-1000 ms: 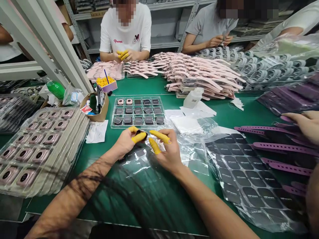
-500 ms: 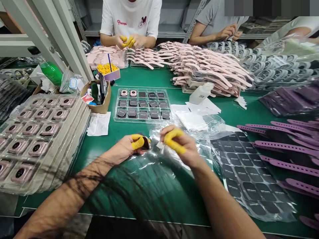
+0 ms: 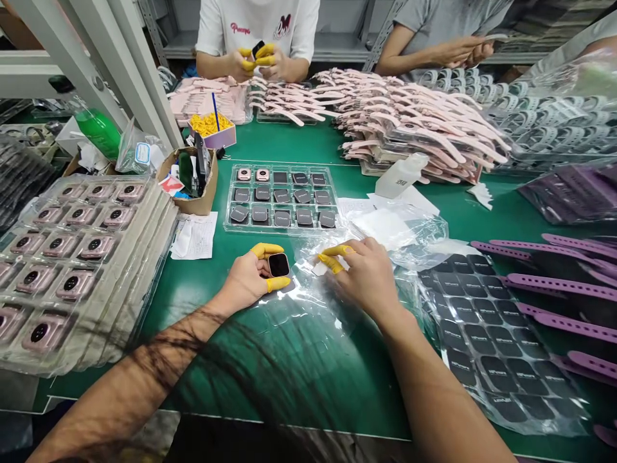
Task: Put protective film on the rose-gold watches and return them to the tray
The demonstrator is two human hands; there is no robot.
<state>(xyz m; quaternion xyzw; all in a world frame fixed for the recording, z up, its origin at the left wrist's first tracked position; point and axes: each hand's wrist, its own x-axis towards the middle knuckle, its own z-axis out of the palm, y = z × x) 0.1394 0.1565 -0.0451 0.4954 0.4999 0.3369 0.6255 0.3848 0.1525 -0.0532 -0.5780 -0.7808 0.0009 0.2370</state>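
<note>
Rose-gold smartwatch body [image 3: 278,265], dark-screened, in left hand [image 3: 245,280].

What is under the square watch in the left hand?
The left hand lies under the square watch, and its yellow-capped fingers grip the edges. The palm right beneath it is covered from view.

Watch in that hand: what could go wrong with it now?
The square watch body is held only by the yellow-capped fingertips of the left hand, so it might slip. The clear plastic sheet below looks slick, so a dropped watch could slide. A hasty reach by the right hand might also bump the tray of watch bodies just beyond.
</note>
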